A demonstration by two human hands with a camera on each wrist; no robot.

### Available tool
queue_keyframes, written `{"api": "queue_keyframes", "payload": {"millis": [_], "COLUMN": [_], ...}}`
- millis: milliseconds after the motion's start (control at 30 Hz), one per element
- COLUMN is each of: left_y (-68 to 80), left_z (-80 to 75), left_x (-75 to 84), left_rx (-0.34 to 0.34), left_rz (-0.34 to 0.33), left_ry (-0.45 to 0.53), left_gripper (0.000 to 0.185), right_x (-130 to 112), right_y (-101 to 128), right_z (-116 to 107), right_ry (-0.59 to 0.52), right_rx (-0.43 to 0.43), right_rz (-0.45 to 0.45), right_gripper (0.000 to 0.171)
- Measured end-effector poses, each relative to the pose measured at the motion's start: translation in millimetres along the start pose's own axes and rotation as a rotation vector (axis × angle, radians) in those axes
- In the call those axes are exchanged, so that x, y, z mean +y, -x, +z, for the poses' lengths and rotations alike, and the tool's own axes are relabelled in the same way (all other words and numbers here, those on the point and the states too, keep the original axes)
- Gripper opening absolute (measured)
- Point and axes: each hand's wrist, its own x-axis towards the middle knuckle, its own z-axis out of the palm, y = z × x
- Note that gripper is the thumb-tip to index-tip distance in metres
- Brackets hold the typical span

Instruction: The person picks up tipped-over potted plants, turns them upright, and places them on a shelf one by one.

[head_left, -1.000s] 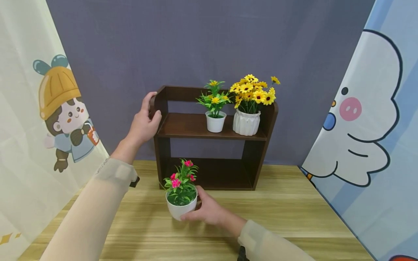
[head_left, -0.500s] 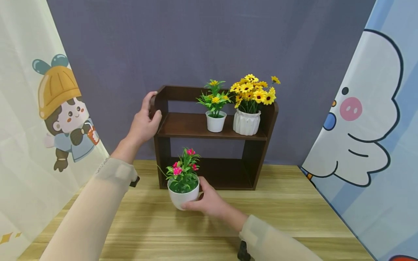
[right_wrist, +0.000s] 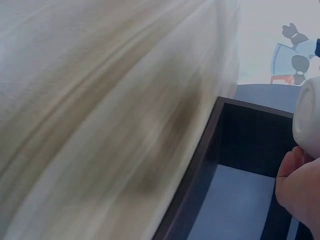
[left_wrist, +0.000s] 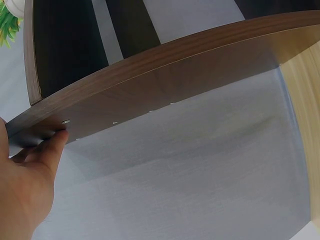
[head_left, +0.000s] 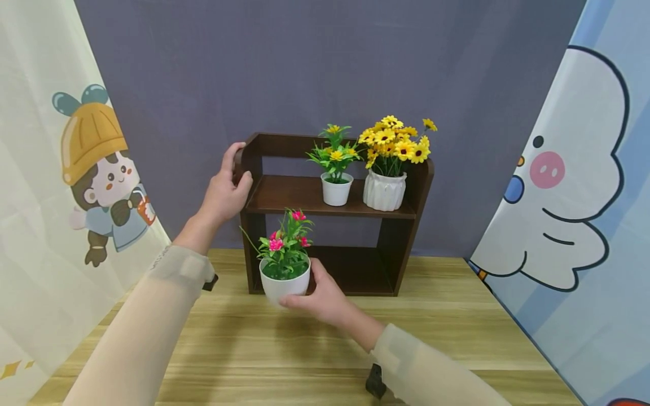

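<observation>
The small white pot of pink artificial flowers and green leaves [head_left: 284, 269] is in my right hand [head_left: 319, 299], fingers curled round its right side and under its base. It looks to be lifted just off the light wood-grain worktop [head_left: 304, 361], directly in front of the left half of the dark brown two-tier wooden shelf unit [head_left: 335, 211], about level with the lower opening. My left hand [head_left: 223, 189] is wrapped over the top left corner of that shelf unit, thumb on the front edge, steadying it.

Risks as I judge them:
- The grip is one-sided. If the pot tilts away from my palm it could slip out and drop onto the worktop.
- The tallest pink stem reaches up to the front edge of the upper shelf board. Raising the pot carelessly could snag the foliage there and knock the pot out of line.
- On the upper shelf, the small white pot of yellow flowers [head_left: 336, 169] and the white ribbed vase of yellow daisies [head_left: 386, 169] stand just beside each other. A jolt to the unit could topple either.
- The right wrist view is blurred, so I cannot confirm finger placement under the base.
</observation>
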Motion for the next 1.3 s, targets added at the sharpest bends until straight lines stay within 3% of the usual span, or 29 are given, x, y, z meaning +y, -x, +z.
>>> {"api": "queue_keyframes", "payload": {"millis": [600,1300], "left_y": [0.4,-0.2], "left_z": [0.4,-0.4], "left_x": [-0.6,-1.4], "left_rx": [0.002,-0.003], "left_rz": [-0.001,0.003], "left_ry": [0.011,-0.019], "left_gripper": [0.063,0.065], "right_x": [-32,-66], "right_y": [-20,-37], "right_z": [-9,-13], "right_ry": [-0.029,0.022], "right_rx": [0.014,0.081], "right_rz": [-0.065,-0.123], "right_gripper": [0.082,0.082]}}
